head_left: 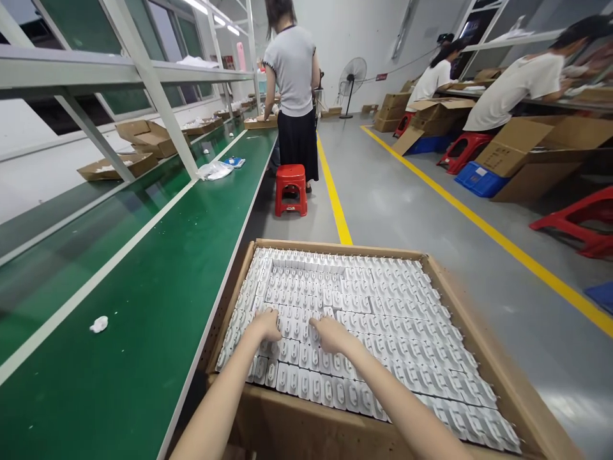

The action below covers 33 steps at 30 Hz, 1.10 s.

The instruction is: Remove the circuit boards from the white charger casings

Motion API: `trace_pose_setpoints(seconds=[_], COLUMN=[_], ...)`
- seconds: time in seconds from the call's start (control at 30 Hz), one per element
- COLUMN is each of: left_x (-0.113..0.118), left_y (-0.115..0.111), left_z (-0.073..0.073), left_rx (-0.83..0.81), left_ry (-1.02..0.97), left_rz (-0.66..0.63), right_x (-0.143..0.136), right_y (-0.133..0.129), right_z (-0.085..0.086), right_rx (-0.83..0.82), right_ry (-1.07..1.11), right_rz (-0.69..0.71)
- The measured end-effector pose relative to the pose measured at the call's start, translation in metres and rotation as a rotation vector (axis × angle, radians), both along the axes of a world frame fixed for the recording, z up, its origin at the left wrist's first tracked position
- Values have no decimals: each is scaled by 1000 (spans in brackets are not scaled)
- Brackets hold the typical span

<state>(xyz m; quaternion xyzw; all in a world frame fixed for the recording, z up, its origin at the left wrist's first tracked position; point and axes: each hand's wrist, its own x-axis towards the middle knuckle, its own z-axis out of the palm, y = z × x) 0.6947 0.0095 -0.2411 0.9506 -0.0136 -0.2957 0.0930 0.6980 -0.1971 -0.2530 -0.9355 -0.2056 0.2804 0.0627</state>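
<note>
A large cardboard box in front of me is packed with tight rows of small white plastic pieces, each with a raised oval on top. Over the left part of the box, my left hand curls its fingers at one end of a short row of the white pieces. At the other end of that row is my right hand, its fingers bent and pressed against the pieces. Both hands seem to grip the row between them. Their fingertips are partly hidden among the pieces.
Left of the box runs a green workbench with a loose white piece and a plastic bag. A red stool stands ahead behind a standing person. Seated people, cartons and blue crates line the right.
</note>
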Motion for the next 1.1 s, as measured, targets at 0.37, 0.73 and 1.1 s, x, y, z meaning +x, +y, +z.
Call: trace_pose_setpoints(seconds=[0.37, 0.73, 1.1], left_x=[12, 16, 17], left_y=[-4, -6, -10], left_z=[-1, -9, -12], left_rx=[85, 177, 203], left_ry=[-22, -43, -55], left_rz=[-161, -204, -198], right_x=[6, 7, 2], right_y=[-9, -14, -20], right_z=[-16, -26, -25], right_rx=[57, 20, 62], right_ry=[16, -26, -97], right_rz=[-20, 91, 120])
